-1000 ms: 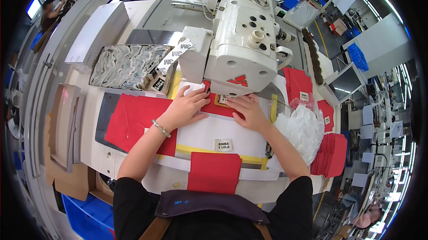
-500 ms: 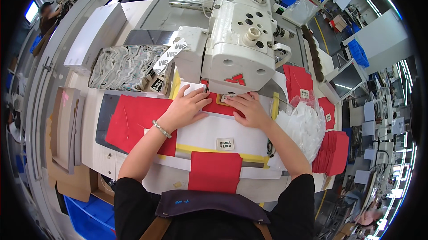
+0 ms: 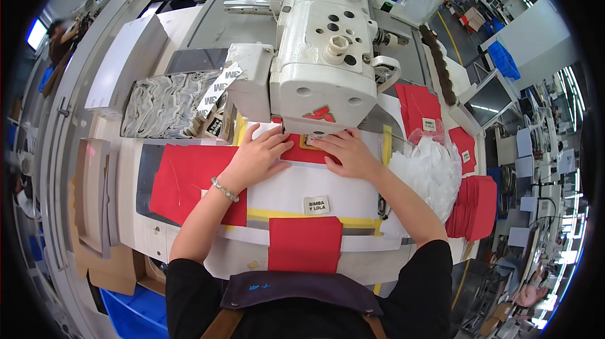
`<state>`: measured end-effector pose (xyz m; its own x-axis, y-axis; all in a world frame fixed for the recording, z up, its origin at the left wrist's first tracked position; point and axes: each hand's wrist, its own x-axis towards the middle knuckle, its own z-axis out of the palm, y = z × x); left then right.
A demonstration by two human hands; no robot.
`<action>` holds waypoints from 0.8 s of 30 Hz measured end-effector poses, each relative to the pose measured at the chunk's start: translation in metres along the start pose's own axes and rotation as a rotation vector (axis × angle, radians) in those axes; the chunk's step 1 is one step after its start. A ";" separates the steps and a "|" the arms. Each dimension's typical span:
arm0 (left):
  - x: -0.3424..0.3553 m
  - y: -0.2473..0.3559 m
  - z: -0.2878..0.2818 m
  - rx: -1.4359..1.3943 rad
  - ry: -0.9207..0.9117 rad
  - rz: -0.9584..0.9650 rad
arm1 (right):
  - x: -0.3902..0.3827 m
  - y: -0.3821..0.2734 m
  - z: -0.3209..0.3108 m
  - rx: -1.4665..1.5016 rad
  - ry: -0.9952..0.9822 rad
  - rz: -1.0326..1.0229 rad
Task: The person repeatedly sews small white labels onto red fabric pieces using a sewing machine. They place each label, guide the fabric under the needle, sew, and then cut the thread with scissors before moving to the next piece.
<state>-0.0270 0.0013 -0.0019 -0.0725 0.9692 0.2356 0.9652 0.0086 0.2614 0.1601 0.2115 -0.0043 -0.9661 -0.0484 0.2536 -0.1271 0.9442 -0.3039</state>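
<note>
Under the head of a white sewing machine [image 3: 324, 90] lies a red fabric piece [image 3: 295, 154], with a small label in a yellowish frame [image 3: 307, 142] on it. My left hand [image 3: 257, 157] rests flat, fingers spread, its fingertips at the left edge of this fabric. On the right, my right hand [image 3: 348, 155] lies palm down with its fingers stretched over the fabric and beside the label, partly covering them. The needle area is mostly hidden by the machine head. A loose pale label [image 3: 317, 205] lies nearer to me on the white work surface [image 3: 283, 191].
Red fabric pieces [image 3: 189, 178] lie at the left, and another red stack [image 3: 305, 244] sits in front of me. A box of bundled labels [image 3: 167, 106] stands behind the left pieces. To the right are a white plastic bag [image 3: 428, 178] and stacked red pieces [image 3: 476, 206].
The whole view has shifted slightly. Both hands stay at about the same place on the red fabric, with little visible movement relative to the machine.
</note>
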 end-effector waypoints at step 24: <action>0.013 -0.002 -0.001 0.048 0.010 -0.026 | -0.002 0.009 0.004 -0.057 -0.036 0.074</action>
<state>-0.0305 0.0135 0.0017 -0.1001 0.9660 0.2383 0.9739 0.0460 0.2224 0.1602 0.2182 -0.0114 -0.9799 0.0116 0.1991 -0.0430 0.9625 -0.2677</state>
